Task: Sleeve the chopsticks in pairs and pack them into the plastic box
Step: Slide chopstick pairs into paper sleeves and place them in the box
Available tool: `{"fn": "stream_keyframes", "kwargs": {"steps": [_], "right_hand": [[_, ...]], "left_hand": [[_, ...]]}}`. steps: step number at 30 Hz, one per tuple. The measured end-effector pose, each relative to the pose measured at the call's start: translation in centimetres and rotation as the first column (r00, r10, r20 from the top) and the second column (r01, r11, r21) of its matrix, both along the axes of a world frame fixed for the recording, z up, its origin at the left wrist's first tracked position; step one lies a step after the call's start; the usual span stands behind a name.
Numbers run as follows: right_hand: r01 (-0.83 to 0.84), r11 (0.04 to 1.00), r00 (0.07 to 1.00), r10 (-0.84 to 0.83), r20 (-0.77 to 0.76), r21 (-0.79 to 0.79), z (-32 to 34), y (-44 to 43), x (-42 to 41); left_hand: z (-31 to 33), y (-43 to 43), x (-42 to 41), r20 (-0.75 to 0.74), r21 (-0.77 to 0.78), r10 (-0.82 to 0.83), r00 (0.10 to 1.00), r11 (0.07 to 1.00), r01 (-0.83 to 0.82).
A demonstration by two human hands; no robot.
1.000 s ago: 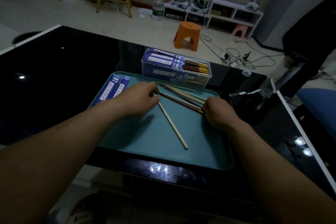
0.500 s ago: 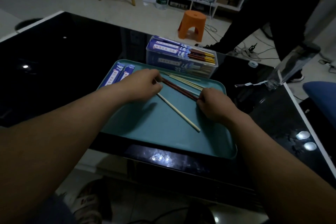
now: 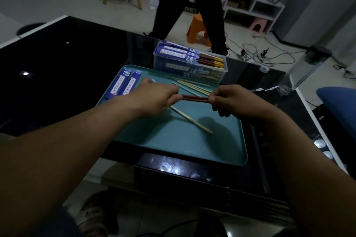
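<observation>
A pair of dark red chopsticks [image 3: 195,98] hangs level a little above the teal tray [image 3: 173,140]. My left hand [image 3: 154,100] grips one end and my right hand [image 3: 229,100] grips the other. One pale chopstick [image 3: 192,121] lies slanted on the tray below them, and several pale chopsticks [image 3: 190,85] lie near the tray's far edge. Two blue paper sleeves [image 3: 123,86] rest at the tray's far left corner. Behind the tray stands the clear plastic box [image 3: 189,63], which holds several sleeved pairs.
The tray sits on a glossy black table [image 3: 57,75]. A person in dark trousers [image 3: 190,5] stands beyond the table, in front of an orange stool [image 3: 196,29]. A clear tall container [image 3: 306,67] stands at the right. Cables lie on the floor [image 3: 269,54].
Both hands have lifted the dark red pair off the tray and hold it level between them. The person in dark trousers has stepped from the right to behind the box.
</observation>
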State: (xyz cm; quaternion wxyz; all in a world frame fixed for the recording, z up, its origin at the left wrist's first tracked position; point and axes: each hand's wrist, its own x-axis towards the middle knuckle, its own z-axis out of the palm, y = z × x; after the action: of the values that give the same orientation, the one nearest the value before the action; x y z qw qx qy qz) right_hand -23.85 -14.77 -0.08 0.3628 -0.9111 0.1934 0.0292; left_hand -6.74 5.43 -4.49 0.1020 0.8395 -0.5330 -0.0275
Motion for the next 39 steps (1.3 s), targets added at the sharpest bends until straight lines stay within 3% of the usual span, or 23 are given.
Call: {"fn": "stream_keyframes", "kwargs": {"steps": [2, 4, 6, 7, 8, 10, 12, 16, 19, 23, 28, 33, 36, 39], "right_hand": [[0.132, 0.974, 0.977, -0.159, 0.139, 0.185, 0.0, 0.4, 0.2], [0.24, 0.798, 0.889, -0.409, 0.205, 0.553, -0.2, 1.4, 0.5], [0.245, 0.542, 0.84, -0.532, 0.102, 0.804, -0.6, 2.9, 1.0], [0.241, 0.475, 0.85, -0.524, 0.052, 0.846, -0.9, 3.9, 1.2], [0.236, 0.47, 0.873, -0.488, 0.028, 0.851, -1.4, 4.8, 1.3], [0.24, 0.598, 0.895, -0.442, 0.065, 0.764, -2.2, 5.9, 1.4], [0.284, 0.73, 0.859, -0.482, 0.172, 0.622, -2.3, 6.0, 1.3], [0.348, 0.777, 0.762, -0.561, 0.324, 0.525, -1.7, 4.4, 0.8], [0.371, 0.886, 0.808, -0.456, 0.372, 0.279, -2.2, 4.5, 0.8], [0.324, 0.93, 0.821, -0.367, 0.438, 0.173, -1.8, 5.5, 1.4], [0.234, 0.971, 0.876, -0.229, 0.425, 0.041, -1.1, 7.0, 1.5], [0.23, 0.971, 0.871, -0.237, 0.431, 0.07, -0.7, 6.8, 1.3], [0.213, 0.975, 0.873, -0.216, 0.438, 0.057, -0.6, 6.7, 1.1], [0.159, 0.987, 0.915, -0.138, 0.379, -0.023, -1.1, 7.1, 0.9]], "left_hand": [[0.1, 0.1, -0.4, -0.113, -0.054, 0.04, 0.993, 0.997, -0.047], [0.2, 0.0, -0.8, -0.268, -0.14, 0.072, 0.961, 0.984, -0.113], [0.4, -0.3, -1.9, -0.403, -0.166, 0.056, 0.913, 0.977, -0.134], [0.6, -0.5, -2.5, -0.447, -0.166, 0.03, 0.894, 0.979, -0.115], [0.8, -0.7, -3.2, -0.49, -0.163, 0.005, 0.872, 0.982, -0.097], [1.2, -1.0, -4.3, -0.56, -0.153, -0.027, 0.828, 0.986, -0.072], [1.0, -0.9, -4.7, -0.56, -0.122, -0.044, 0.827, 0.992, -0.03], [0.3, 1.1, -3.2, -0.358, 0.036, 0.062, 0.932, 0.998, -0.053], [-0.1, 3.3, 0.1, -0.198, 0.005, 0.255, 0.946, 0.966, -0.259], [-0.6, 4.4, 2.6, -0.065, 0.04, 0.445, 0.893, 0.895, -0.444], [-1.7, 2.9, 2.9, 0.012, 0.145, 0.516, 0.856, 0.847, -0.512], [-1.8, 1.9, 3.0, 0.081, 0.116, 0.523, 0.849, 0.841, -0.529], [-1.9, 2.3, 3.5, 0.035, 0.081, 0.523, 0.851, 0.848, -0.524], [-1.0, 2.3, 3.2, -0.125, -0.02, 0.487, 0.865, 0.87, -0.493]]}}
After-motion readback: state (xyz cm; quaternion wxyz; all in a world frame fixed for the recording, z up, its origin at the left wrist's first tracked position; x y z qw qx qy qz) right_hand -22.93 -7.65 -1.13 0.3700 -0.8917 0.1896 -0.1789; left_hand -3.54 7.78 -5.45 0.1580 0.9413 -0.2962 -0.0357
